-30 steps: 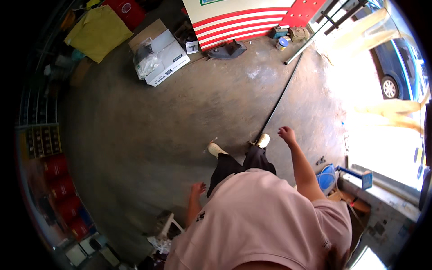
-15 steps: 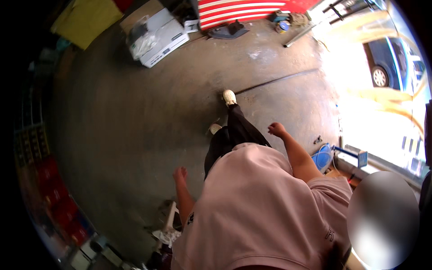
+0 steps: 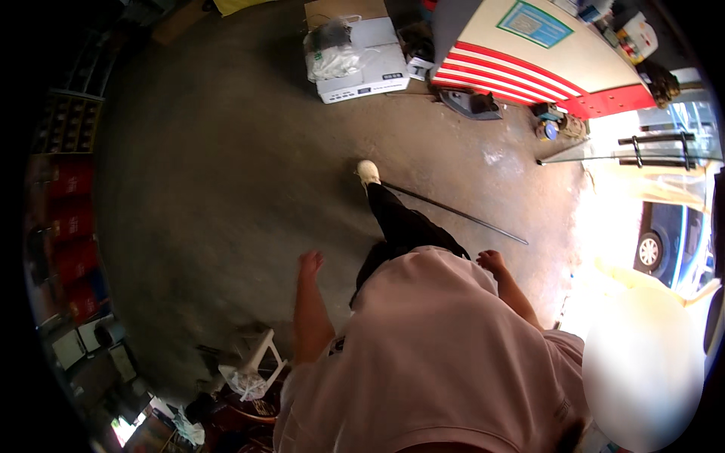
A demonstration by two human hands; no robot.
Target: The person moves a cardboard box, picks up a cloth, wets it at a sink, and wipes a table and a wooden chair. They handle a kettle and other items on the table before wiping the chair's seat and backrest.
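Observation:
My left hand [image 3: 310, 262] hangs low over the concrete floor [image 3: 219, 189], its fingers loosely apart and slightly blurred, with nothing seen in it. On the other side of my pink shirt [image 3: 445, 340], my right hand [image 3: 491, 260] hangs with loosely bent fingers, and no object shows in it. Neither hand touches anything. Ahead of me, one white shoe [image 3: 368, 172] stands on the floor beside a long thin dark strip [image 3: 453, 211] that looks like a rod. My other foot is hidden.
Ahead stands a white box [image 3: 362, 79] with a plastic bag on top. Further right is a red-and-white counter [image 3: 521, 60], with small cans [image 3: 547, 130] at its foot. A glass door [image 3: 604, 155] opens toward a blue car [image 3: 668, 234]. A white stool [image 3: 264, 351] stands behind left; red boxes [image 3: 72, 219] line the left.
My view has turned left, so the box, counter and car sit further right. I have stepped forward. My left hand appears higher in view, and my right hand lower; both stay unloaded.

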